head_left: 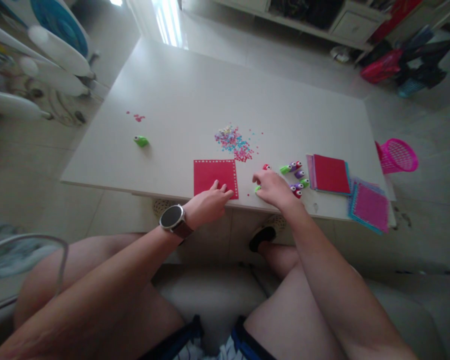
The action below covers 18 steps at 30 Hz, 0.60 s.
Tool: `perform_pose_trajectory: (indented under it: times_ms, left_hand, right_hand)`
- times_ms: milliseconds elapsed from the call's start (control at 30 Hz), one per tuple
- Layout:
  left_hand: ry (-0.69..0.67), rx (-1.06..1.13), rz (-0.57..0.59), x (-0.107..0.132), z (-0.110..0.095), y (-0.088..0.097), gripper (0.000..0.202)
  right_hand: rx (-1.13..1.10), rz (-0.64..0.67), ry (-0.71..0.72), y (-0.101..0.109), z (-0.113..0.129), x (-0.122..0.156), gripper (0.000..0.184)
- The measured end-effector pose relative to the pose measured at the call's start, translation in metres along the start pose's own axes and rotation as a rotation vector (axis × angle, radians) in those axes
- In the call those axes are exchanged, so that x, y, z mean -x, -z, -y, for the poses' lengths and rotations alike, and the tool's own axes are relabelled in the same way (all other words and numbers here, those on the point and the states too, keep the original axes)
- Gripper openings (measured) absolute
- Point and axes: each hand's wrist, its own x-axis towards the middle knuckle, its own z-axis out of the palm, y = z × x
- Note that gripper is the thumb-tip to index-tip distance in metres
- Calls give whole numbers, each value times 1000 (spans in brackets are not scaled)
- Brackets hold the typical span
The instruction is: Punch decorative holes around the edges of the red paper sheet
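Observation:
A square of red paper [213, 175] lies at the table's near edge, with small holes along its top and right sides. My left hand [210, 201] rests on its lower right part, fingers spread flat. To the right of the paper, my right hand [272, 186] curls its fingers around a small green craft punch [257, 189], mostly hidden by the hand. Just beyond those fingers is a red punch [267, 167]. Several green, purple and red punches [299, 174] form a loose group beside the right hand.
Colourful paper bits [234, 142] are heaped beyond the red paper. A lone green punch [141, 141] and some red bits [138, 118] lie on the left. Stacked red paper [332, 174] and hole-edged pink and blue sheets [369, 206] sit at right, near a pink basket [399, 156].

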Motion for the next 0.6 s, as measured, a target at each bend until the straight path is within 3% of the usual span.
perform_pose_trajectory:
  times_ms: [133, 367, 533, 600]
  left_hand:
    - [24, 5, 11, 1, 0, 0, 42]
    - [45, 12, 34, 0, -2, 2, 46]
    - [27, 4, 13, 1, -3, 4, 42]
    - [24, 20, 5, 1, -3, 3, 41]
  right_hand:
    - [-130, 99, 110, 0, 3, -2, 38]
    - [-79, 192, 73, 0, 12, -1, 38]
    - [-69, -24, 2, -2, 11, -2, 59]
    - [-79, -71, 1, -2, 11, -2, 58]
